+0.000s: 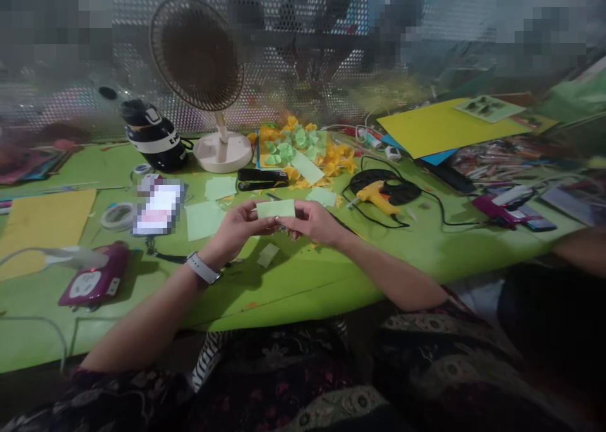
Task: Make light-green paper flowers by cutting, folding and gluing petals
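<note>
Both hands pinch a small piece of light green paper (276, 209) above the table. My left hand (235, 228) has its left end between thumb and fingers. On the right end, my right hand (316, 222) presses its thumb across the front. A dark pointed thing shows just behind the paper's top edge; its kind is unclear, being mostly hidden. A green paper scrap (267, 255) lies below the hands. Larger green sheets (204, 220) rest left of them. Just beyond stands a black stapler (262, 179), and behind it are folded green paper pieces (296, 144) among orange ones (338, 160).
A yellow glue gun (379, 198) with a black cord lies at the right. Leftward are a lit phone (160, 210), a tape roll (118, 216) and a purple power strip (97, 277). A fan (222, 151) and dark bottle (156, 138) stand at the back.
</note>
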